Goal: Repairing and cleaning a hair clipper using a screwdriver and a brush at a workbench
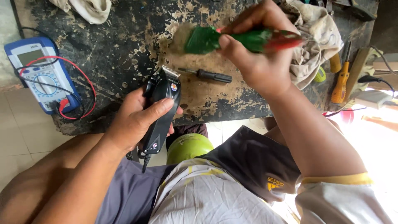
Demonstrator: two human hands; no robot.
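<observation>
My left hand (134, 120) grips a black electric hair clipper (162, 112), its metal blade pointing away from me over the edge of the worn, scarred workbench (124, 54). My right hand (257, 49) is closed on a green and red brush handle (248, 39); the pale bristles at its left end are blurred above the bench. A black screwdriver (207, 75) lies on the bench between the clipper blade and the brush.
A blue multimeter (39, 74) with red and black leads lies at the bench's left end. Crumpled rags (315, 37) sit at the right, beside an orange-handled screwdriver (340, 83). A green round object (188, 147) rests near my lap.
</observation>
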